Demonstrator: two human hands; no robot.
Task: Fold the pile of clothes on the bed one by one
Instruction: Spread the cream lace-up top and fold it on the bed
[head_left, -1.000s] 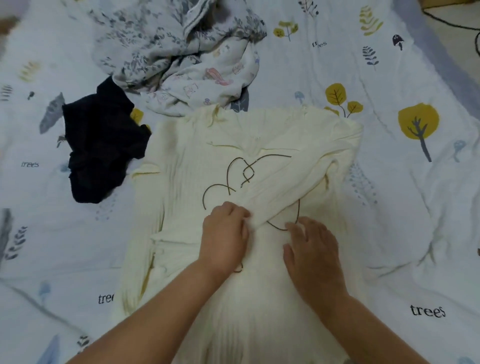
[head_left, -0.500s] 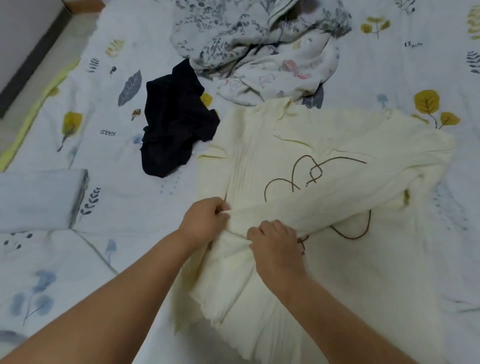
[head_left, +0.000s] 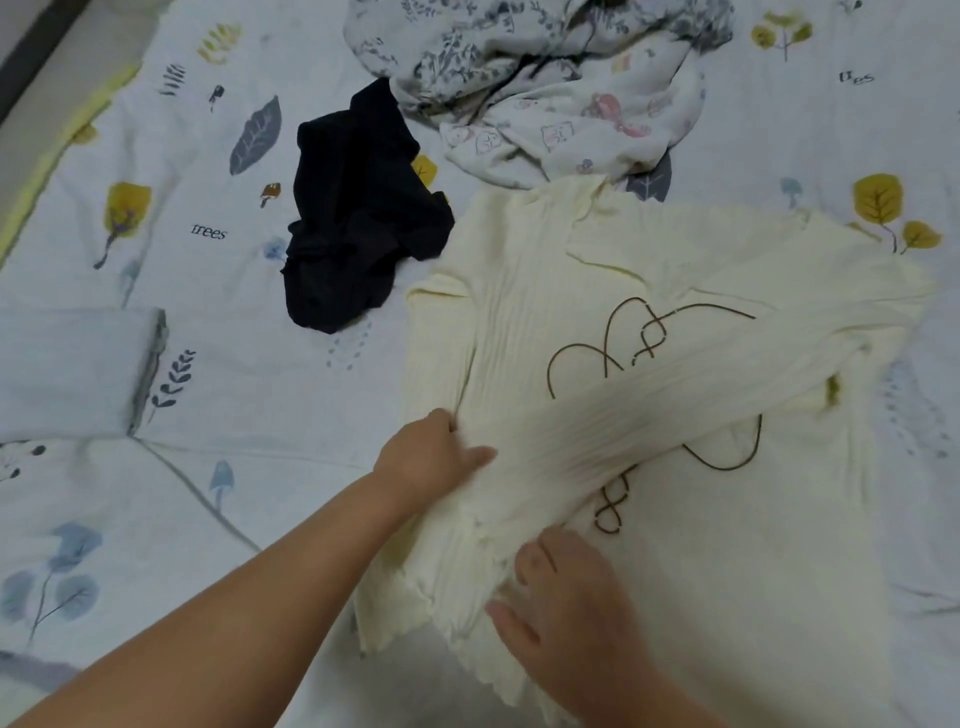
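Note:
A cream ribbed sweater (head_left: 675, 291) with a brown line drawing lies spread on the bed, one sleeve folded diagonally across its front. My left hand (head_left: 426, 457) grips the sweater's left side where the sleeve end lies. My right hand (head_left: 566, 597) rests on the cloth lower down, near the scalloped hem, fingers curled into the fabric. A crumpled black garment (head_left: 358, 218) lies left of the sweater. A heap of grey floral and white printed clothes (head_left: 550, 78) sits behind it.
The bed sheet (head_left: 156, 493) is white with leaf, tree and mushroom prints. A folded pale blue cloth (head_left: 72, 374) lies at the left. A floor strip and a dark edge (head_left: 31, 57) show at the top left corner.
The view has swung left and downward. My right hand slid down toward the hem, away from my left hand. My left hand stayed at the sweater's left side.

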